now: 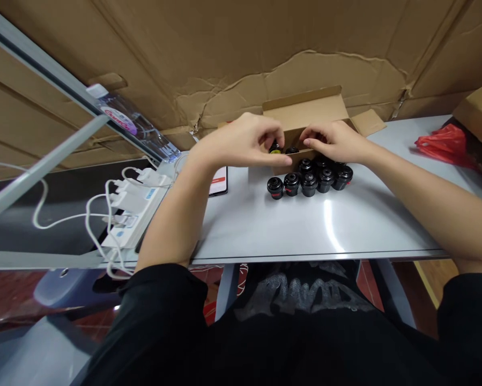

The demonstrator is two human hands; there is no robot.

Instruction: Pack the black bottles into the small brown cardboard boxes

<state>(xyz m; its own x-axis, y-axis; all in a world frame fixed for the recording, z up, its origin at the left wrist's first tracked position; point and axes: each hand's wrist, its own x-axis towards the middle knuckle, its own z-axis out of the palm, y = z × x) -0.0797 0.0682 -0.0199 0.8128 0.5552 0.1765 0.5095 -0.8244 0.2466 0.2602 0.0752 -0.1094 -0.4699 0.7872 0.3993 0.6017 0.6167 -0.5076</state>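
Note:
My left hand (pixel 254 140) is at the left end of an open cardboard box (pixel 299 159), its fingers curled round a black round part (pixel 276 147) with a yellow-green band. The left thumb lies along the box's near side. My right hand (pixel 333 140) is over the box's right end, fingers bent, thumb and forefinger apart, with nothing visible between them. Another black part (pixel 291 150) shows inside the box between my hands. In front of the box, several black knob-like parts (pixel 309 183) stand upright in a cluster, some with red marks. My right fingers partly hide the box's interior.
A phone (pixel 220 181) lies left of the box on the white table (pixel 265 230). Farther left are a power strip (pixel 138 206) with white cables and a leaning water bottle (pixel 134 120). A red plastic bag (pixel 444 145) and a cardboard carton (pixel 480 115) are at the right.

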